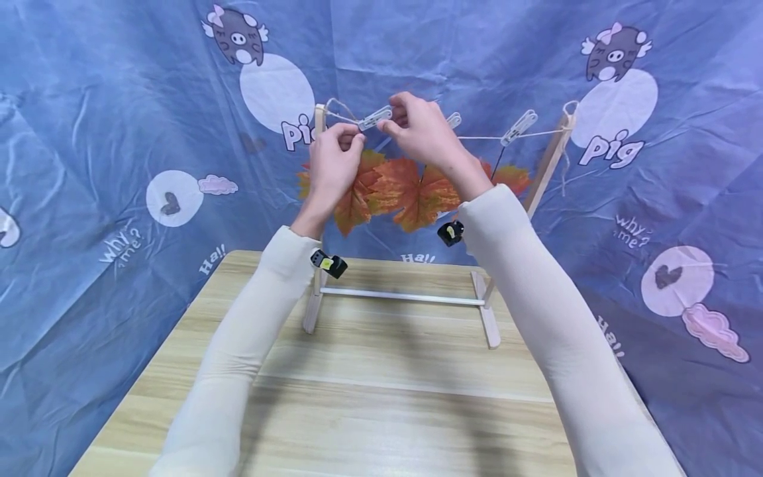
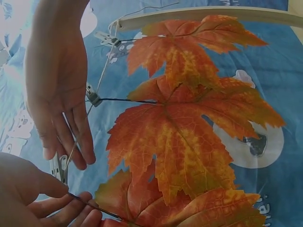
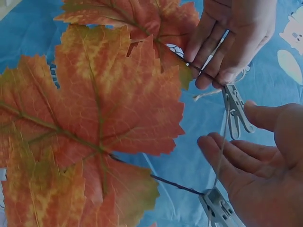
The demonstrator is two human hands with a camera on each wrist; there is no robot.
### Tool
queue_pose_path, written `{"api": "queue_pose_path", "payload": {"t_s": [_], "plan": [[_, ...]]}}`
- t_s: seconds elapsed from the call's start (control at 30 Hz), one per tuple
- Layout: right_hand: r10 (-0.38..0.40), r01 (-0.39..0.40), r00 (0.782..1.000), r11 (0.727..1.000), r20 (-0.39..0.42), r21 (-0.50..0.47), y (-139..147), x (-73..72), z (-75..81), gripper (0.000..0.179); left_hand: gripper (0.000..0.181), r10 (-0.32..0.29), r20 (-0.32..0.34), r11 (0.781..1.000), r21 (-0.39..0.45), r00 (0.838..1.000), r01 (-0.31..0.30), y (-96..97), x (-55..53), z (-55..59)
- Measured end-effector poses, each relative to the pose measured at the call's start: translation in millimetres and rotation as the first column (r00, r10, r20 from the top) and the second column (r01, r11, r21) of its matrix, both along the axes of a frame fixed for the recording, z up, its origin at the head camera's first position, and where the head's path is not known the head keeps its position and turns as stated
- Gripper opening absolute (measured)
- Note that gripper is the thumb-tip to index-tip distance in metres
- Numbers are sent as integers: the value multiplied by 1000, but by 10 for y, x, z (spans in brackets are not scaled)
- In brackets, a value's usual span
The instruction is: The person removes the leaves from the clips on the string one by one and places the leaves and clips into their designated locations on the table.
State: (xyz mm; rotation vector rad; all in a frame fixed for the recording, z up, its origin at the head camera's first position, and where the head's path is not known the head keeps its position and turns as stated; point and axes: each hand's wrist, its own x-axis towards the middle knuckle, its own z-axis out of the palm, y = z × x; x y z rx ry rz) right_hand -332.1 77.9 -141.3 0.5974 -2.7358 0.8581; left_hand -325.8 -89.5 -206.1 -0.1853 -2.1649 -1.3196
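Now, left hand [image 1: 335,162] pinching dark leaf stem [image 2: 106,211], right hand [image 1: 424,132] spread beside clothespin [image 1: 375,118]

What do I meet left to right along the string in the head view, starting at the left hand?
Left hand → first clothespin → right hand → second clothespin → third clothespin → right post.

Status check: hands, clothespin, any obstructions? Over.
Left hand pinching leaf stem by the clothespin. Right hand open at clothespin's handle end. Clothespin at the line, leftmost in head view. Neighbouring leaf hangs close; nothing between right hand and clothespin.
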Motion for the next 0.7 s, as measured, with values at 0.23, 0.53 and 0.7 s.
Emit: {"api": "queue_pose_path", "payload": {"t_s": [0.23,0.53,0.7], "plan": [[9,-16,993,998,-116,-55,-58,-5,-74,47,22,19,10,1000,-4,1000,-19,30,25,-13],[-2,-15,984,995,-177,-96,-77,44,-72,29,18,48,-7,999,-1,999,-48,60,81,-17],[-5,-14,984,994,-176,-109,-60,75,-66,28,17,56,-9,998,0,998,-56,82,117,-15]]}}
